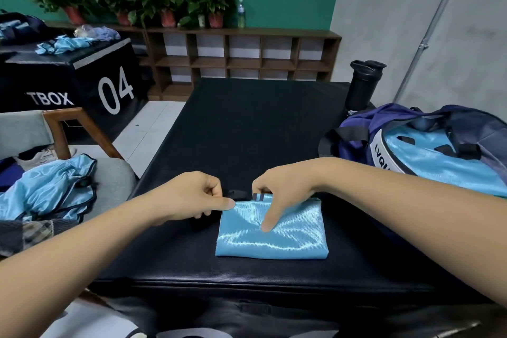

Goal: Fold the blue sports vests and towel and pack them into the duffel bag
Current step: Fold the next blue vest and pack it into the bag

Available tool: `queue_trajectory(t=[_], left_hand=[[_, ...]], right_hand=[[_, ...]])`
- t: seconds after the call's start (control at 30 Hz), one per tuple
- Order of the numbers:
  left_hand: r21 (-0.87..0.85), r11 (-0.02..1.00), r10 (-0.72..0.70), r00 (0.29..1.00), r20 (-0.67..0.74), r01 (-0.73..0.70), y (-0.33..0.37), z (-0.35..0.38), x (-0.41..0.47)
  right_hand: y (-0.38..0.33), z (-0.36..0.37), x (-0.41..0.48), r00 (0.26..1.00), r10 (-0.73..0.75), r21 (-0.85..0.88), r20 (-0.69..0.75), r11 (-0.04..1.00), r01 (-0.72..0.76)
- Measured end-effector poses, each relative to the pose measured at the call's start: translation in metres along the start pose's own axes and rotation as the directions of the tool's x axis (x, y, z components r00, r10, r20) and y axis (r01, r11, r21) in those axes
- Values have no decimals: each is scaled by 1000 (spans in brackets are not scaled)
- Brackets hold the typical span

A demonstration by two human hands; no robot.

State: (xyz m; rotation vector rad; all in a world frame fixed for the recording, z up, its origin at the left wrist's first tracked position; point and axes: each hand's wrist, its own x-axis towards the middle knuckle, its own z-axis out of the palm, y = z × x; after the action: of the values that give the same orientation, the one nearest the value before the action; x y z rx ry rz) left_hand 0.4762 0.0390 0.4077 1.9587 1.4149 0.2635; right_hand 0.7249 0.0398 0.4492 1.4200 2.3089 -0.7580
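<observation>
Vest (271,230), shiny light-blue satin, folded to a rectangle, lies on black padded mat (247,132). Left hand (192,195) pinches its top-left corner; right hand (279,189) grips the top edge, thumb pressed on cloth. Navy and light-blue duffel bag (439,164) sits right, apart.

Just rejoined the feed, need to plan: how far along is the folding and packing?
Done: one folded vest lies as a rectangle on the black mat. In hand: the left hand pinches its far-left corner, the right hand holds its far edge. Left: moving it to the duffel bag, plus the crumpled vest on the chair.
</observation>
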Motion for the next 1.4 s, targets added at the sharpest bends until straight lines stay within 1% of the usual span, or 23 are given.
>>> queue_trajectory(t=[0.07,0.2,0.27,0.4,0.53,0.73,0.83,0.93,1.07,1.13,1.27,1.4], left_hand=[[-5,1000,6,1000,7,-6,0,-2,-1],[-4,1000,6,1000,-3,-6,0,-5,-3],[-16,1000,-3,1000,-11,3,0,-6,-4],[-73,997,-2,999,-52,-2,1,-9,-2],[-91,995,27,995,-94,-36,10,-7,2],[-107,989,93,991,-94,-103,40,1,12],[-100,985,127,984,-126,-140,69,5,15],[-92,973,193,967,-165,-210,105,11,19],[-103,945,293,944,-151,-310,150,25,22],[-109,926,345,928,-142,-361,174,33,25],[-51,860,494,854,-164,-508,221,50,30],[-6,789,608,782,-135,-614,262,68,36]], right_hand=[[-2,2,3,1000,-13,-27,14,1000,14],[-3,7,1,998,-9,56,59,998,6],[-5,6,-7,999,-10,78,45,997,7],[-5,1,-29,998,-36,65,-46,997,39],[3,-16,-60,987,-50,65,-150,996,61],[24,-66,-152,961,-18,78,-276,996,41],[44,-90,-200,945,33,76,-324,997,-9],[71,-107,-240,927,128,94,-352,990,-102],[115,-116,-268,903,261,108,-341,965,-238],[135,-115,-275,894,324,127,-311,946,-298],[164,-104,-277,886,396,145,-240,917,-371],[187,-105,-268,852,399,28,-338,909,-415]])
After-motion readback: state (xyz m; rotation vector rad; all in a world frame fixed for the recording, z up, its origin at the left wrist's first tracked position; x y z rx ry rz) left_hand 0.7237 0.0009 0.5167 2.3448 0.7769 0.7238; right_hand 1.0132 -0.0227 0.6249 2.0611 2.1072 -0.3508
